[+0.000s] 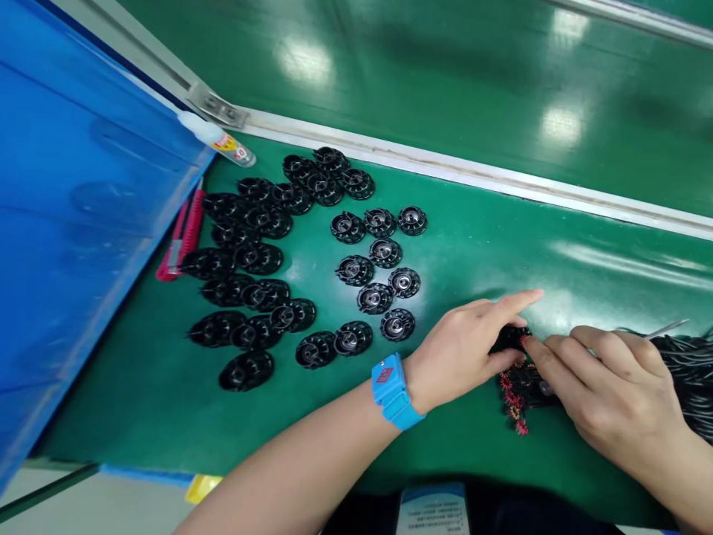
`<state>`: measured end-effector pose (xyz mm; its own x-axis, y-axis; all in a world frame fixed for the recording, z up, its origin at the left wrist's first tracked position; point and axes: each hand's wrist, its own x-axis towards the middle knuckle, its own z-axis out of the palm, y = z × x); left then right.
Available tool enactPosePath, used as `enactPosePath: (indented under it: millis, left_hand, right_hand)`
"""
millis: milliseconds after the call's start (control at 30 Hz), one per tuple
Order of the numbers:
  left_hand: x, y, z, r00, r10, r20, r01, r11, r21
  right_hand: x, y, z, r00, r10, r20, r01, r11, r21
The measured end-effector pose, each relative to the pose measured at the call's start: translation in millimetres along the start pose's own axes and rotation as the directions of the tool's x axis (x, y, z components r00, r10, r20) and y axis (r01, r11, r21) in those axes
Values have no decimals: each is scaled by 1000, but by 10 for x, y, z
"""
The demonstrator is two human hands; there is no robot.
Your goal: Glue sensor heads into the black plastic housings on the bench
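My left hand (465,345), with a blue band on its wrist, is closed on a black round plastic part (506,339) between thumb and fingers; the index finger stretches out past it. My right hand (610,379) is closed, its index fingertip at a small red wire end against that part. A thin silver metal tool (668,328) sticks out behind the right knuckles; its grip is hidden. Beneath both hands lies a bundle of black cables with frayed red and copper ends (515,405), and the cable lengths (688,371) run off to the right.
Several similar black round parts (374,299) are spread over the green table at left and centre. A white bottle (220,141) and a red utility knife (186,234) lie near the blue side panel (83,208). A white rail (417,163) crosses behind.
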<state>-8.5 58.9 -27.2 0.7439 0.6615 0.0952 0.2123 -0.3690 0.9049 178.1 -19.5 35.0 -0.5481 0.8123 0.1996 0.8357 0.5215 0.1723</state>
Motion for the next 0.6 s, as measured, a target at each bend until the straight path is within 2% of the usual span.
enactPosePath:
  millis: [100,333,400,467,533,600]
  left_hand:
    - [-2,9,33,1000,4,-17,-4,1000,4]
    - [1,-2,73,999,10,-31,-10,1000,-13]
    - [2,-3,79,999,6,-41,-6,1000,-10]
    - [1,-1,79,999,-1,-42,2,1000,17]
    - [-3,4,76,999,-6,-32,8,999,46]
    - [-11,8,74,1000,-4,-31,6,999,48]
  right_hand:
    - [72,6,-40,998,-44,37,45,999,-13]
    - [195,-15,-55,986,22,164,-23,1000,2]
    - [155,-4,-67,982,19,190,-28,999,45]
    - [56,37,-114,978,42,207,-75,985,158]
    - [-89,104,-189,972,168,164,-211,933,293]
    - [-238,169,-259,936,346,60,-342,859,381]
